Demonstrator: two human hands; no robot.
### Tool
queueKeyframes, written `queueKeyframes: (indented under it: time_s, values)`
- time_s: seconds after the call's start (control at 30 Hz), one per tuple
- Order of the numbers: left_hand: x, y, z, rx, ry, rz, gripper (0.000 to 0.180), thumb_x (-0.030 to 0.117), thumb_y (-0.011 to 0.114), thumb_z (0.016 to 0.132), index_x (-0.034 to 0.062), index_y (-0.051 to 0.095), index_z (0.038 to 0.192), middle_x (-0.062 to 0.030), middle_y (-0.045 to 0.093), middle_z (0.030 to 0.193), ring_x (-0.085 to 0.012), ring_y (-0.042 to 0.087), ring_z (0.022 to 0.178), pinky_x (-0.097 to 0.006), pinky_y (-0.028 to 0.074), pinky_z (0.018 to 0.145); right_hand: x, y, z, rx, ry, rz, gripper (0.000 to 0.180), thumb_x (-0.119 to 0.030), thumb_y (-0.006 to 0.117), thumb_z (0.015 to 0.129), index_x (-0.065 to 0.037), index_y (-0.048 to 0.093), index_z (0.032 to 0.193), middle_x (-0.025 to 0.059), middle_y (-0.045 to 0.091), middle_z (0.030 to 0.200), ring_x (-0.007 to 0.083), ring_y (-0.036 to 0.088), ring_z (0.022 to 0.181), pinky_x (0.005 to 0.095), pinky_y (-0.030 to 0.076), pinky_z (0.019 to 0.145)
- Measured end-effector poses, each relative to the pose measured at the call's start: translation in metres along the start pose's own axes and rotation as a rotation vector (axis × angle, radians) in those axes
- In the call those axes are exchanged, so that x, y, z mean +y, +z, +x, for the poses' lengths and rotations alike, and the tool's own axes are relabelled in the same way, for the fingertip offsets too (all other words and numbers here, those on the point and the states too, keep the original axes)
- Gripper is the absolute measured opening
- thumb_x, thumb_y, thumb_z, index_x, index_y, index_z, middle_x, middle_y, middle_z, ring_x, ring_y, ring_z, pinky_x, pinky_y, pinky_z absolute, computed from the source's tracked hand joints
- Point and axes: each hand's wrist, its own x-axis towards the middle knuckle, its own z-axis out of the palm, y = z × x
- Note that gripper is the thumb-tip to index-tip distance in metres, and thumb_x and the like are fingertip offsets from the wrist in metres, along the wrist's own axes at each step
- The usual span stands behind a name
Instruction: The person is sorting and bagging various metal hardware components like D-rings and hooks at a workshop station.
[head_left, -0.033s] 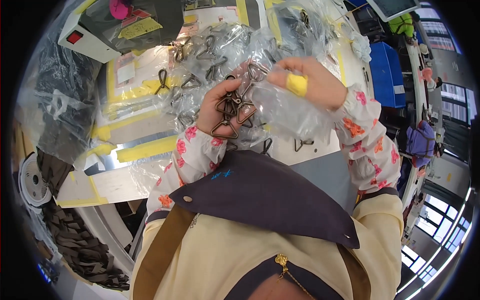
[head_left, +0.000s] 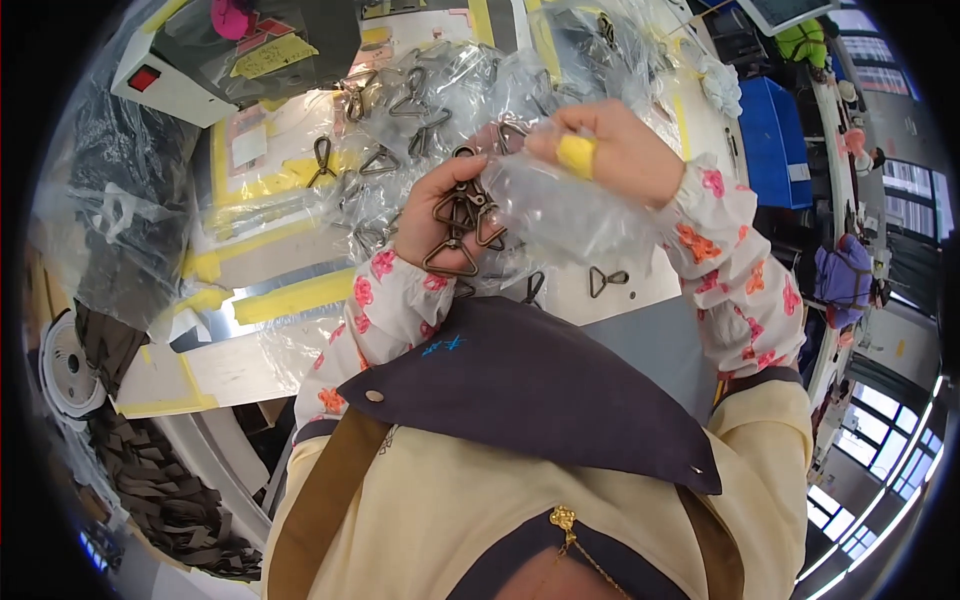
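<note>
My left hand (head_left: 428, 215) is curled, palm up, around several dark bronze snap hooks (head_left: 452, 258) with triangular loops. Clear of the table on the right, my right hand (head_left: 635, 150) pinches a clear plastic bag (head_left: 575, 205), which hangs down from its fingers beside the held hooks. Yellow tape (head_left: 577, 157) is wrapped round one finger of that hand. Between the two hands shows another hook's triangular loop (head_left: 513, 134); whether it is inside plastic I cannot tell. The right fingertips are partly blurred.
More hooks in clear bags (head_left: 410, 95) are heaped beyond my hands. A loose hook (head_left: 607, 281) lies near the table's front edge. At the back left stands a grey and white machine (head_left: 175, 85) with a red switch. A blue bin (head_left: 772, 140) is at the right.
My right hand has shifted slightly left and up with the plastic bag. The loose hook near the front edge now shows more fully.
</note>
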Motion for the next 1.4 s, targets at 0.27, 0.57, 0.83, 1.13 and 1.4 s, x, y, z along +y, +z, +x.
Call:
queueKeyframes:
  time_s: [0.27,0.57,0.83,1.13,1.4]
  values:
    - [-0.029,0.037,0.001,0.122,0.282,0.292,0.029,0.021,0.038,0.087,0.0022,0.049,0.106,-0.0102,0.057,0.099,-0.0192,0.057,0.089,-0.034,0.05,0.07,-0.06,-0.022,-0.021,0.029,-0.296,-0.4,0.026,-0.023,0.059,0.077,0.001,0.056,0.068,0.0026,0.046,0.051,0.0112,0.039,0.047,0.0252,0.034,0.046]
    - [-0.027,0.026,0.018,-0.013,0.149,0.196,0.031,0.023,0.04,0.086,0.0025,0.047,0.109,-0.0092,0.054,0.103,-0.0194,0.055,0.091,-0.035,0.049,0.075,-0.042,-0.022,-0.038,0.299,-0.376,-0.274,0.026,-0.025,0.06,0.073,0.0,0.058,0.069,0.0108,0.045,0.049,0.0185,0.042,0.045,0.0316,0.036,0.046]
    - [-0.039,0.056,0.009,0.206,0.004,0.095,0.042,0.032,0.044,0.086,0.0074,0.04,0.119,-0.0102,0.052,0.104,-0.0196,0.056,0.087,-0.03,0.053,0.063,0.012,-0.02,-0.05,0.377,-0.152,-0.06,0.022,-0.022,0.061,0.074,0.0,0.056,0.072,0.0078,0.05,0.056,0.0139,0.044,0.052,0.0276,0.037,0.051]
    - [-0.055,0.043,0.01,0.45,-0.062,0.239,0.025,0.032,0.055,0.081,0.0074,0.051,0.086,0.0009,0.055,0.075,-0.0023,0.046,0.048,-0.014,0.04,0.042,-0.023,-0.016,-0.059,0.188,-0.103,0.054,0.021,-0.021,0.059,0.077,-0.001,0.056,0.073,0.0005,0.051,0.059,0.007,0.042,0.056,0.0235,0.036,0.052]
    - [-0.049,0.023,0.016,0.345,-0.108,0.123,0.027,0.028,0.05,0.084,0.0047,0.051,0.097,-0.0063,0.059,0.087,-0.0132,0.056,0.062,-0.023,0.05,0.056,-0.044,-0.024,-0.059,0.06,0.02,0.271,0.022,-0.022,0.058,0.079,-0.002,0.055,0.072,-0.0048,0.049,0.063,0.0024,0.041,0.059,0.0179,0.033,0.053]
